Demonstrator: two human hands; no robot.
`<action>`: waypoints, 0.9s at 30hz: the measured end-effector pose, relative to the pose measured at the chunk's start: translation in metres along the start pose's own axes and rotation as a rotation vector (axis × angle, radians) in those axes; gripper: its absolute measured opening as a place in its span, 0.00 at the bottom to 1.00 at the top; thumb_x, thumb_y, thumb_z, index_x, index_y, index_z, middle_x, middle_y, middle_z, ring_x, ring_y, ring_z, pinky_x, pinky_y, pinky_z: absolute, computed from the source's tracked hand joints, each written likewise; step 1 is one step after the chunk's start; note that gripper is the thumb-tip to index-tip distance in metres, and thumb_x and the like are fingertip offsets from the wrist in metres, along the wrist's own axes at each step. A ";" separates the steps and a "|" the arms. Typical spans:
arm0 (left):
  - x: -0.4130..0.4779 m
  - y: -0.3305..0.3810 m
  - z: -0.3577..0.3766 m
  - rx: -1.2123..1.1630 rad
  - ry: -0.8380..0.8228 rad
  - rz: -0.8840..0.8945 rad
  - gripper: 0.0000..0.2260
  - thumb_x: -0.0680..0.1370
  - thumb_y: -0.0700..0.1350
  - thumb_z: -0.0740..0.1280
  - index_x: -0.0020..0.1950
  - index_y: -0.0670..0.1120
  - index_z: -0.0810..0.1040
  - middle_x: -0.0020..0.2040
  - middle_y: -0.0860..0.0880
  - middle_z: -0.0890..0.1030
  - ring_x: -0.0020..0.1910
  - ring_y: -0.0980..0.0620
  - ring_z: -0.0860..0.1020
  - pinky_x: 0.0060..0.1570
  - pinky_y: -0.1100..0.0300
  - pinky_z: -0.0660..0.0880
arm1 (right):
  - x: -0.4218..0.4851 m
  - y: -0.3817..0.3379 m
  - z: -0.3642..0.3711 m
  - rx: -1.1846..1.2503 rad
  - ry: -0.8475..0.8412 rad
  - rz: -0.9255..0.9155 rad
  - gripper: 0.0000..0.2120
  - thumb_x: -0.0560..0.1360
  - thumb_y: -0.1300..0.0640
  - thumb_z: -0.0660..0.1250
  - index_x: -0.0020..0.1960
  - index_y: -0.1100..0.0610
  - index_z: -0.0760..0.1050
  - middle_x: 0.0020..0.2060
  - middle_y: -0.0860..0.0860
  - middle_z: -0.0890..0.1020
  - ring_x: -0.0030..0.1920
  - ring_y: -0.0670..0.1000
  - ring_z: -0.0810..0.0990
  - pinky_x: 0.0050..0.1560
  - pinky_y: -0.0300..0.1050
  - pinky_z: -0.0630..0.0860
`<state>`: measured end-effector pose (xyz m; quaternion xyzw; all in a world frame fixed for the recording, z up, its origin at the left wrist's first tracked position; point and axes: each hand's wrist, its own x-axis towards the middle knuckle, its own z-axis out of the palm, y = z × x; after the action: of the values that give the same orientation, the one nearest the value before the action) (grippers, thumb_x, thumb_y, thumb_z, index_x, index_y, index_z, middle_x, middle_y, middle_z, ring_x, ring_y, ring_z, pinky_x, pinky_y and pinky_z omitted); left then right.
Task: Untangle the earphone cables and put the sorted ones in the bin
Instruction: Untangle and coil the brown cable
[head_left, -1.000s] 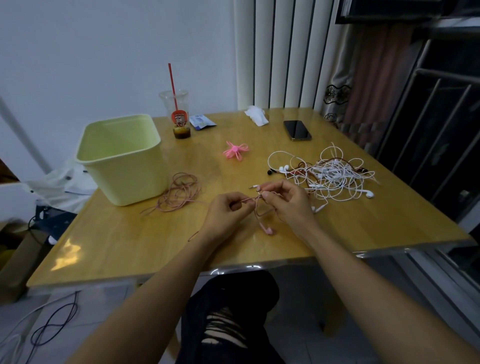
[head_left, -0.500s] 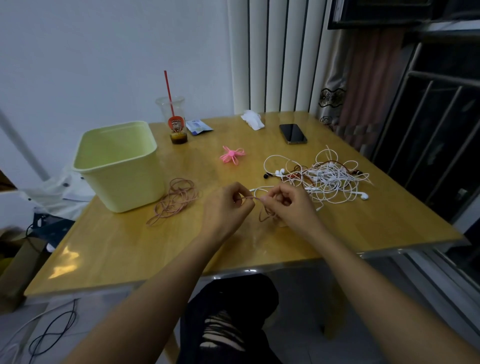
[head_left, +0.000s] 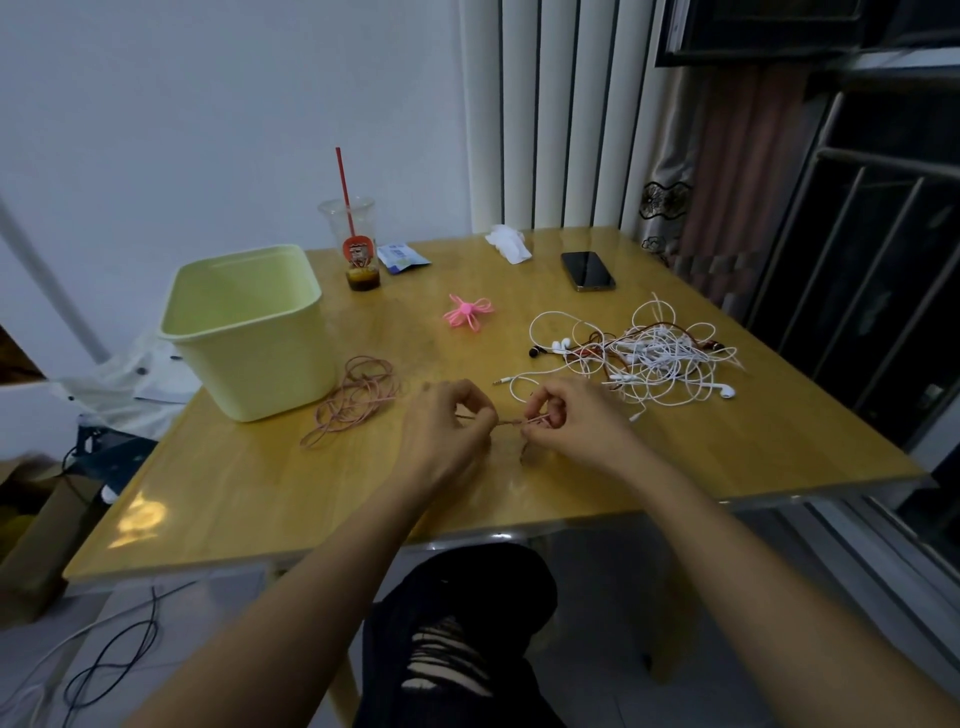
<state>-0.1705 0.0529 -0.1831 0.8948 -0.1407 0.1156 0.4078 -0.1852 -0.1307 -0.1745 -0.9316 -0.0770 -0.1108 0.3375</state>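
Pulled taut since a second ago, the pink cable (head_left: 511, 422) spans your left hand (head_left: 447, 421) and right hand (head_left: 571, 415), both pinching it near the front edge of the desk (head_left: 753, 447) (the bin (head_left: 244, 332) waits at the left edge); untangling likely continues.

A glossy wooden tabletop (head_left: 260, 483) carries a pale yellow bin (head_left: 260, 364) near its left edge, with loosely coiled pinkish cable (head_left: 358, 400) just beside it. Along the far edge stand a plastic cup (head_left: 358, 249), a small sachet (head_left: 400, 257) and a crumpled tissue (head_left: 509, 243). A phone (head_left: 588, 270) lies near the far right corner. A pink cable winder (head_left: 467, 312) sits mid-table, and a tangle of white earphone cables (head_left: 654, 358) lies toward the right edge.
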 end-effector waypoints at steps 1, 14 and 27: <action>-0.002 0.001 0.001 0.048 0.054 0.056 0.01 0.73 0.45 0.70 0.41 0.51 0.80 0.44 0.54 0.78 0.47 0.56 0.71 0.48 0.67 0.67 | -0.001 -0.001 0.001 -0.017 0.032 0.002 0.09 0.71 0.53 0.76 0.39 0.47 0.75 0.28 0.44 0.73 0.33 0.43 0.72 0.39 0.42 0.67; 0.001 -0.002 0.004 0.035 0.068 0.068 0.05 0.76 0.47 0.69 0.46 0.54 0.85 0.38 0.51 0.77 0.40 0.52 0.74 0.39 0.58 0.64 | -0.008 0.001 -0.001 0.161 0.103 -0.083 0.04 0.73 0.60 0.73 0.45 0.52 0.83 0.21 0.42 0.69 0.26 0.42 0.68 0.33 0.40 0.63; -0.007 -0.010 0.020 -0.083 0.191 0.152 0.04 0.77 0.48 0.67 0.46 0.55 0.82 0.44 0.52 0.76 0.47 0.55 0.71 0.47 0.62 0.64 | 0.000 -0.006 0.002 0.122 -0.096 0.003 0.05 0.75 0.53 0.72 0.51 0.49 0.82 0.22 0.45 0.70 0.23 0.42 0.68 0.32 0.42 0.65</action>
<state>-0.1716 0.0444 -0.2050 0.8488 -0.1734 0.2249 0.4460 -0.1858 -0.1249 -0.1725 -0.9138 -0.0983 -0.0606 0.3895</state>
